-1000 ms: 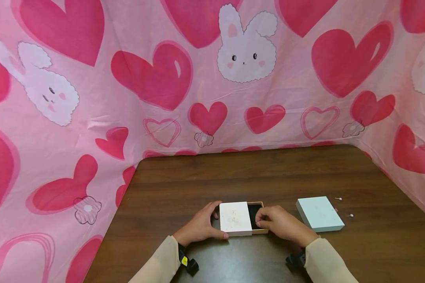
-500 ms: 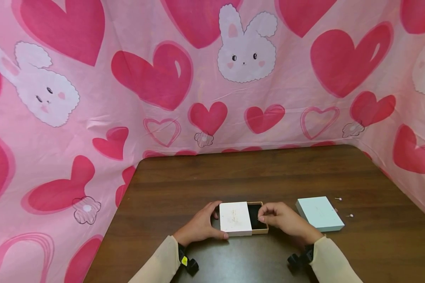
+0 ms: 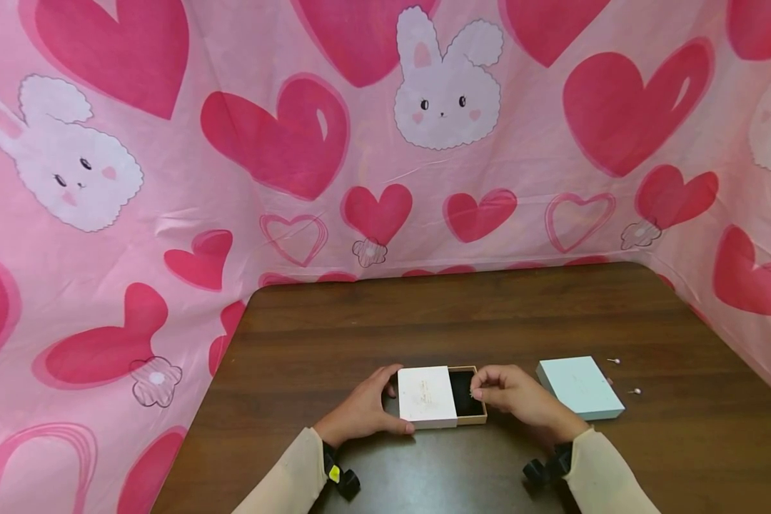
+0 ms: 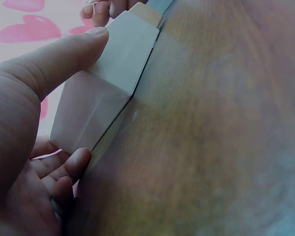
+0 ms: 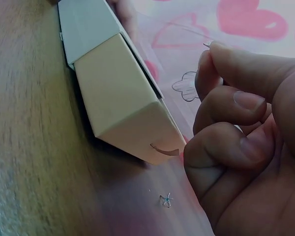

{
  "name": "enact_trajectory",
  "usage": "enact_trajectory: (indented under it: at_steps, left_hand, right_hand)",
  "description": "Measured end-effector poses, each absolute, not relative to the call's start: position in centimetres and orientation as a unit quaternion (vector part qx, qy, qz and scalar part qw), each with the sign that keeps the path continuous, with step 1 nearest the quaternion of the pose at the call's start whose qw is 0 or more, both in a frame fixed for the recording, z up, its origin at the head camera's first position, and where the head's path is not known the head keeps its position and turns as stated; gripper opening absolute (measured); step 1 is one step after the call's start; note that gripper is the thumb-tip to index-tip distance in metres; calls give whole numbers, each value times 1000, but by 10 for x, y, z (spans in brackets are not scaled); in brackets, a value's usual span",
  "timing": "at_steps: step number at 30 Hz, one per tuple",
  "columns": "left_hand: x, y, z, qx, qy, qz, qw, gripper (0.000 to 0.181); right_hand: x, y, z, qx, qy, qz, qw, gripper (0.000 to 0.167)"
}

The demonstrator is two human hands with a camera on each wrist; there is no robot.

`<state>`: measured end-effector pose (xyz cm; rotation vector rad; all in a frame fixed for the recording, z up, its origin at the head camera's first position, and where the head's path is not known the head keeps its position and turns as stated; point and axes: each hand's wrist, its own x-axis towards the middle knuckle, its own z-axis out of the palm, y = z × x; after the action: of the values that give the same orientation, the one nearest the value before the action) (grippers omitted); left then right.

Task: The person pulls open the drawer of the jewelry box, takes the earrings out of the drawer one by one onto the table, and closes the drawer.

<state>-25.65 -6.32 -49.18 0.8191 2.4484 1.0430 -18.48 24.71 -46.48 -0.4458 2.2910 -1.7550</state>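
A white drawer-style jewelry box [image 3: 427, 397] lies on the table, its tan inner drawer [image 3: 472, 420] partly slid out to the right, showing a black lining [image 3: 465, 392]. My left hand [image 3: 368, 408] grips the white sleeve, thumb at the near side and fingers behind, as the left wrist view also shows. Over the drawer's right end, my right hand [image 3: 510, 394] pinches a tiny silvery piece [image 5: 206, 45] between thumb and forefinger; most of it is hidden. In the right wrist view a small star-shaped piece [image 5: 166, 199] appears beyond the drawer's end tab [image 5: 164, 150].
A pale mint box [image 3: 581, 387] lies to the right. Beside it are two small pearl-headed studs, a far stud [image 3: 615, 361] and a near stud [image 3: 637, 391]. Pink cloth with hearts and rabbits [image 3: 446, 100] hangs around the brown table [image 3: 360, 321].
My right hand has drawn slightly up and to the right from the drawer's lining, uncovering more of it. My left hand and the box have stayed put.
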Motion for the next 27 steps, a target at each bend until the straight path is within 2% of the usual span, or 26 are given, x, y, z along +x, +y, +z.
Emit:
enact_trajectory:
  at_steps: [14,19,27]
  left_hand:
    - [-257,-64,-492,303,864,366,166,105]
    - [-256,-64,-493,307,863,368,158,105]
    - [-256,-64,-493,308,862,368,161,106]
  right_hand:
    - [-185,256,-466,-138,792,-588,92,19]
    - [-184,258,-466,-130,798,-582,86,17]
    - [-181,261,-464,-106,793,-593,97,18]
